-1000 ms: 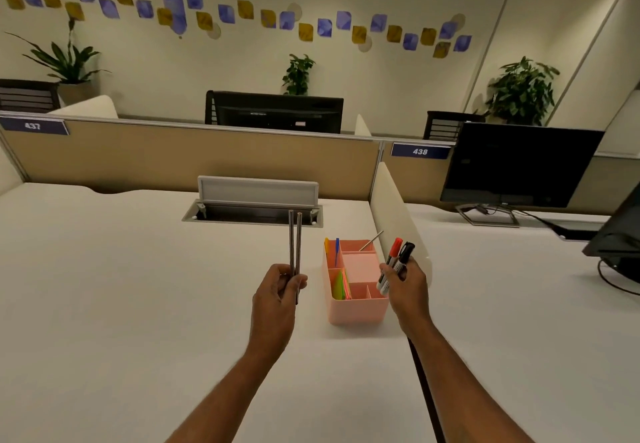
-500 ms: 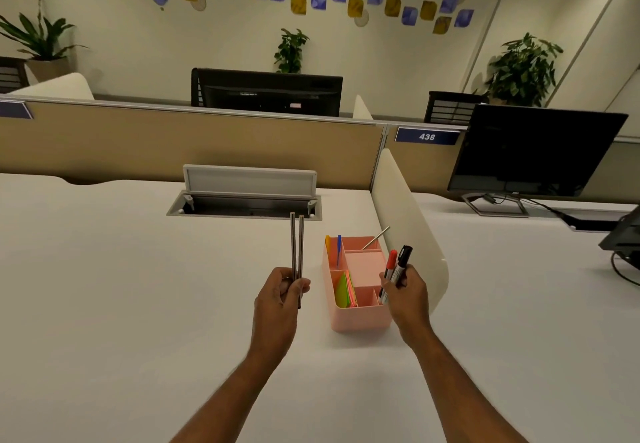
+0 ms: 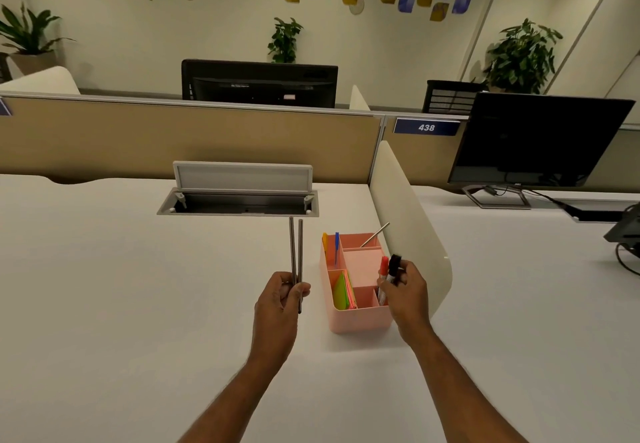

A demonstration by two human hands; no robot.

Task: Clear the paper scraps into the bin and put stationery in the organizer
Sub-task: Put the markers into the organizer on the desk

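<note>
A pink organizer (image 3: 360, 319) stands on the white desk (image 3: 104, 304), with bright sticky notes (image 3: 343, 290), a blue pen (image 3: 336, 246) and a thin metal rod (image 3: 374, 234) in its compartments. My right hand (image 3: 407, 292) grips a red marker (image 3: 383, 267) and a black marker (image 3: 394, 267) over the organizer's front right compartment; their lower ends dip inside it. Left of the organizer, my left hand (image 3: 278, 298) holds two thin grey pencils (image 3: 296, 252) upright.
An open cable tray (image 3: 239, 200) with a raised lid sits in the desk behind my hands. A cream divider panel (image 3: 412, 220) stands just right of the organizer. A monitor (image 3: 540, 141) and cables occupy the neighbouring desk. Tan partitions close the back.
My right hand has lowered the two markers from above the organizer's right edge into its front right compartment. My left hand keeps the pencils upright in the same place.
</note>
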